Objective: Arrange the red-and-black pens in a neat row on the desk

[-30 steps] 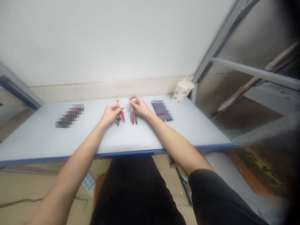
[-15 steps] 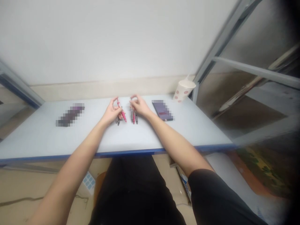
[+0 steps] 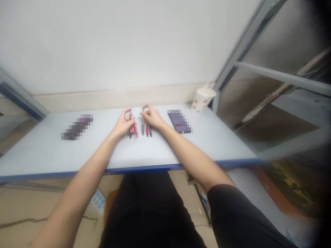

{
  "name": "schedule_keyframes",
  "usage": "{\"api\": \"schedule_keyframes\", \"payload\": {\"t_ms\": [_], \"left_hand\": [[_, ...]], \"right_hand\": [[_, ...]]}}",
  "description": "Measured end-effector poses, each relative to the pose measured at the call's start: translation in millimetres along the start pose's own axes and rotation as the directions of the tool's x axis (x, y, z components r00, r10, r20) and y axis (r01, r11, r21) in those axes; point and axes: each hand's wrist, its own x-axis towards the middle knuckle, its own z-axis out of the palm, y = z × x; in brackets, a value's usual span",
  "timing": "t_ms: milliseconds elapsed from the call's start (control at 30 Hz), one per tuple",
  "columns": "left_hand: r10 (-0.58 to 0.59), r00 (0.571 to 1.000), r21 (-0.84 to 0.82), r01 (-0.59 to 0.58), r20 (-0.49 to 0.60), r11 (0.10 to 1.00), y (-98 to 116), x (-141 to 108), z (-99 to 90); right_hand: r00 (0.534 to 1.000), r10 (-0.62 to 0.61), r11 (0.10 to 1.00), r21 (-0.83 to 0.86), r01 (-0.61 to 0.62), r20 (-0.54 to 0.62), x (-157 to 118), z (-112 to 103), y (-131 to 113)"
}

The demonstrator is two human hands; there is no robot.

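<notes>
My left hand [image 3: 122, 123] is closed on a pink pen [image 3: 135, 130], thumb and index finger along its barrel. Dark pens [image 3: 130, 135] show just beneath that hand, partly covered by its fingers. My right hand [image 3: 152, 116] pinches a grey pen [image 3: 143, 127] near its upper end. Under the right hand's palm, a red pen [image 3: 147, 131] and another dark pen [image 3: 150, 131] lie side by side, their upper parts hidden. A narrow gap of tabletop separates the two groups of pens.
A dark phone [image 3: 179, 121] lies right of my hands. Behind it a white paper cup [image 3: 203, 100] with red prints stands near the wall. On the left is a blurred-out dark object [image 3: 77, 127]. The pale table [image 3: 103, 160] has a blue front edge and metal posts at its sides.
The pink pen in my left hand has swung more upright and a little left, beside the dark pens. My right hand has moved the grey pen slightly left, away from the red one.
</notes>
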Motion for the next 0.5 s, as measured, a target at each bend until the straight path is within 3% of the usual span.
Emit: {"api": "schedule_keyframes", "payload": {"t_ms": [333,500], "left_hand": [[-0.005,1.0,0.014,0.005,0.007,1.0,-1,0,-0.4],[0.0,1.0,0.02,0.0,0.024,1.0,0,-1,-0.3]], "right_hand": [[0.998,0.023,1.0,-0.006,-0.022,0.063,1,0,5],[1.0,-0.012,0.991,-0.131,0.015,0.023,5,0,12]]}}
